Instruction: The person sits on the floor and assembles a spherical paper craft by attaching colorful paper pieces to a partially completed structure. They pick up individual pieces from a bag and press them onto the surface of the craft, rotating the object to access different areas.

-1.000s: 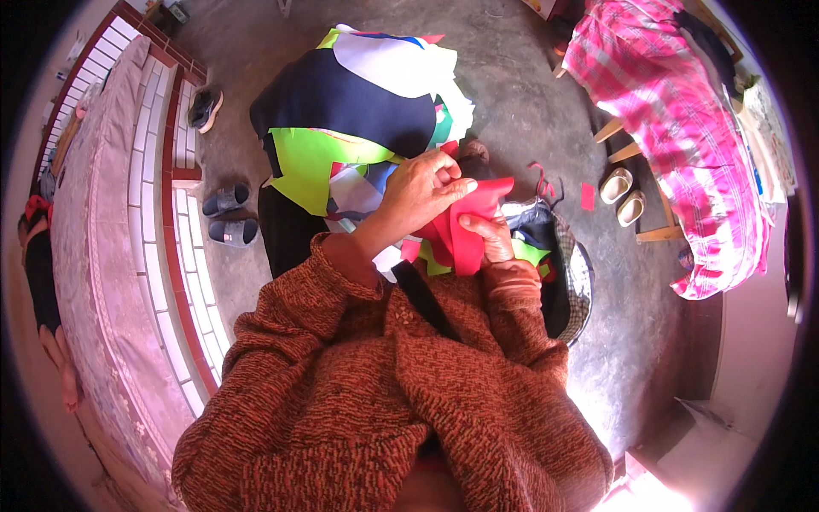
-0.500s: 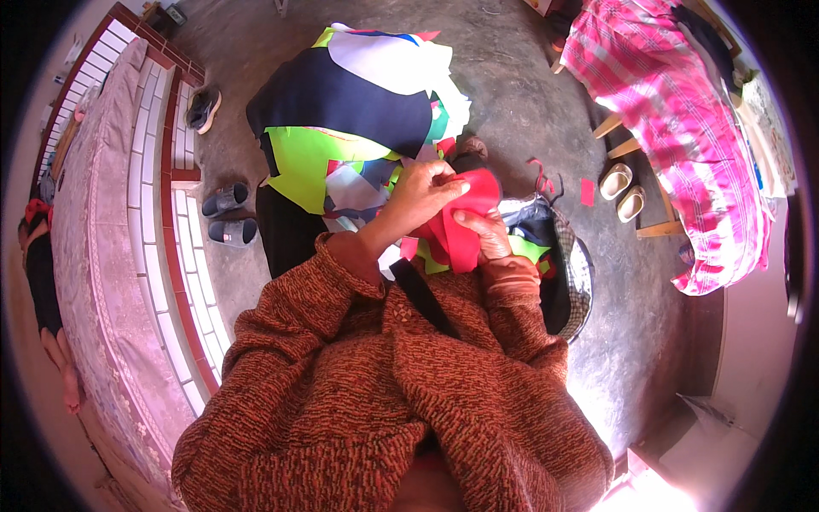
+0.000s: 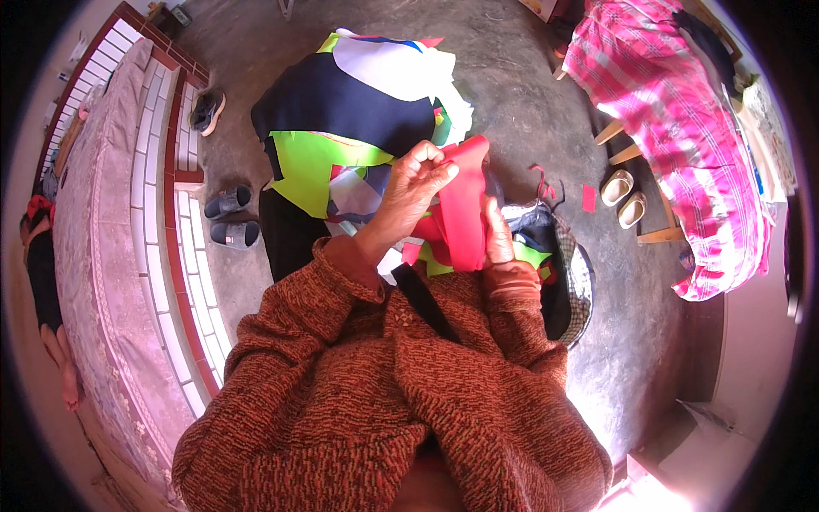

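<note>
In front of my chest hangs a long strip of red fabric (image 3: 463, 205). My left hand (image 3: 409, 192) pinches it near its upper end, thumb against fingertips. Along its lower right edge, my right hand (image 3: 497, 237) holds the fabric, thumb pointing up and the other fingers mostly hidden behind it. Just beyond my hands a big heap of fabric scraps is piled up, with a dark navy piece (image 3: 358, 98), a lime-green piece (image 3: 311, 158) and a white piece (image 3: 384, 68). A black strap (image 3: 422, 299) lies across my front, below the red fabric.
At my right stands an open checked bag (image 3: 580, 286) with scraps inside. A small red scrap (image 3: 589, 199) lies on the concrete floor beside pale shoes (image 3: 631, 209). Pink plaid cloth (image 3: 657, 128) covers wooden-legged furniture. Dark slippers (image 3: 235, 235) are left, near a tiled bed platform (image 3: 149, 179).
My left hand has drawn the red fabric's upper end upward, so it now stretches out longer. My right thumb has shifted from the fabric's face to its right edge.
</note>
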The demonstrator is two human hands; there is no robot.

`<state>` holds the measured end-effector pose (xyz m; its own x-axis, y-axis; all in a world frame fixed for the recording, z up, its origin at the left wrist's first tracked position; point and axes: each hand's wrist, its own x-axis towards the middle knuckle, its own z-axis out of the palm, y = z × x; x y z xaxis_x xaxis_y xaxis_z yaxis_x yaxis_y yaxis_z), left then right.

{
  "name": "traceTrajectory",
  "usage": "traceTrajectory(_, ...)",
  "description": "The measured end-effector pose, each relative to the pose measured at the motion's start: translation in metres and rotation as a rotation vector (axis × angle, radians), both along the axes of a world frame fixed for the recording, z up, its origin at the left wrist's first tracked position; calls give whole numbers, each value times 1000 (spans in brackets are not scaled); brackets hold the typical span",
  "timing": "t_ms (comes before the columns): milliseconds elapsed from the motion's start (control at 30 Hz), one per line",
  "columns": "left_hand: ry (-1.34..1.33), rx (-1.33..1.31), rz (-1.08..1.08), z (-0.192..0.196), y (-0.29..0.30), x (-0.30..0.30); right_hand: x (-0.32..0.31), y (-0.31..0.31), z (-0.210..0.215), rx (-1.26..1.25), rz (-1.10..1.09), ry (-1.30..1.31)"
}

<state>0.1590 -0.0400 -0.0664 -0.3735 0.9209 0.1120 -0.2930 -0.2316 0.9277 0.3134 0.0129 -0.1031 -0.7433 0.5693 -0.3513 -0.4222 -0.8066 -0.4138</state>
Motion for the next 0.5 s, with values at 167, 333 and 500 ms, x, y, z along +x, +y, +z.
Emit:
traceTrajectory(167,-74,75,58,6,1,3,-1,8,-32,145,-48,79)
traceTrajectory(333,-169,157,23,9,-4,0,0,12,-35,234,-38,81)
traceTrajectory(500,-335,218,75,39,-11,2,17,25,-35,152,-205,96)
